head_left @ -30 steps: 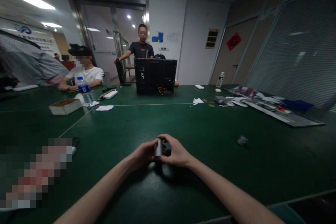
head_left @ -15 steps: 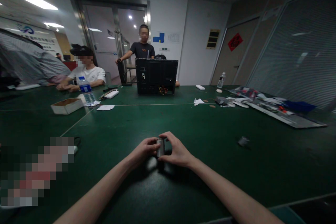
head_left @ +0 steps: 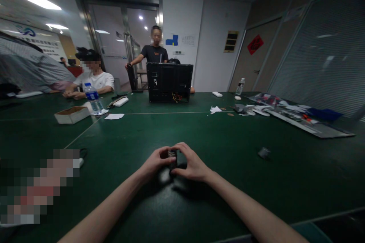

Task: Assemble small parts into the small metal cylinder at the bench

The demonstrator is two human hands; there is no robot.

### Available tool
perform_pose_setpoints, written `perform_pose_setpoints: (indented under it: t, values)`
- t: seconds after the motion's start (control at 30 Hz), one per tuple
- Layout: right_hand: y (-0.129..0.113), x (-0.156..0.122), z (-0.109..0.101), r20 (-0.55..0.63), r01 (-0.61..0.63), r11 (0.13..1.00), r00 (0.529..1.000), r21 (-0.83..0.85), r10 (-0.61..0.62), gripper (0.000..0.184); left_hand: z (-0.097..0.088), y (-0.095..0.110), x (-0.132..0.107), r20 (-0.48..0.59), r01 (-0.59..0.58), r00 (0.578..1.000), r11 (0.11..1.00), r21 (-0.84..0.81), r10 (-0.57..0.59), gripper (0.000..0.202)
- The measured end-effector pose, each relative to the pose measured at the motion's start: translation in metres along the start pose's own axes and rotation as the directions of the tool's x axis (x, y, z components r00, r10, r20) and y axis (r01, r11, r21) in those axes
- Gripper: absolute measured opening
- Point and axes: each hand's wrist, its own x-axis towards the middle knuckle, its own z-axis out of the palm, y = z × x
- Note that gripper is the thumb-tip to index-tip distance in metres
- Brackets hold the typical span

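A small grey metallic cylinder (head_left: 172,164) is held between my two hands just above the green table (head_left: 137,205). Its ringed upper end shows, while fingers cover parts of its sides. My left hand (head_left: 157,159) grips it from the left, with the thumb across its front. From the right, my right hand (head_left: 191,162) curls around it, fingers over the top and thumb near the bottom. A small grey part (head_left: 264,153), blurred, lies on the table to the right.
At the left are a white open box (head_left: 72,115) and a water bottle (head_left: 94,99). A black computer case (head_left: 169,82) stands at the back, near two people. Papers and a board with loose items (head_left: 310,119) lie at the right.
The cylinder has tilted so that its ringed upper end shows more, and its side looks darker. My left fingers have shifted slightly, and the fingertips of both hands are closer at the top.
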Motion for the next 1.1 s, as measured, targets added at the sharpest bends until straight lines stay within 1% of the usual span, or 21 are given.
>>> perform_pose_setpoints:
  t: [0.17, 0.23, 0.3, 0.5, 0.73, 0.9, 1.1]
  values:
    - [-0.0034, 0.0006, -0.0014, -0.038, -0.018, 1.0, 0.999, 0.019, 0.018, 0.025, 0.0015, 0.0028, 0.0004, -0.023, 0.007, 1.0, 0.994, 0.11, -0.005, 0.035]
    - [-0.0024, 0.0011, -0.0007, -0.055, -0.038, 0.999, 0.998, 0.017, 0.039, 0.014, 0.0032, 0.0014, 0.001, -0.002, -0.004, 1.0, 0.991, 0.134, 0.004, 0.034]
    - [-0.0005, 0.0015, 0.0002, -0.065, -0.052, 0.999, 0.996, 0.012, 0.053, 0.008, 0.0043, -0.0005, 0.0016, 0.027, -0.007, 1.0, 0.986, 0.168, 0.003, 0.033]
    - [0.0043, 0.0027, 0.0006, -0.081, -0.081, 0.997, 0.993, 0.011, 0.082, 0.002, 0.0039, 0.0, 0.0008, 0.075, -0.036, 0.997, 0.958, 0.284, 0.015, 0.031]
    - [0.004, 0.0043, 0.0006, -0.083, -0.066, 0.997, 0.994, 0.042, 0.069, 0.005, 0.0043, 0.0032, -0.0001, 0.078, -0.07, 0.996, 0.925, 0.374, 0.044, 0.029]
    - [0.0034, 0.0048, -0.0003, -0.076, -0.051, 0.997, 0.996, 0.049, 0.055, 0.006, 0.004, 0.0031, 0.0, 0.077, -0.093, 0.995, 0.909, 0.407, 0.067, 0.028]
    - [0.0034, 0.0047, -0.001, -0.067, -0.058, 0.997, 0.996, 0.048, 0.061, 0.005, 0.0049, 0.0055, -0.0005, 0.076, -0.08, 0.996, 0.91, 0.407, 0.054, 0.028]
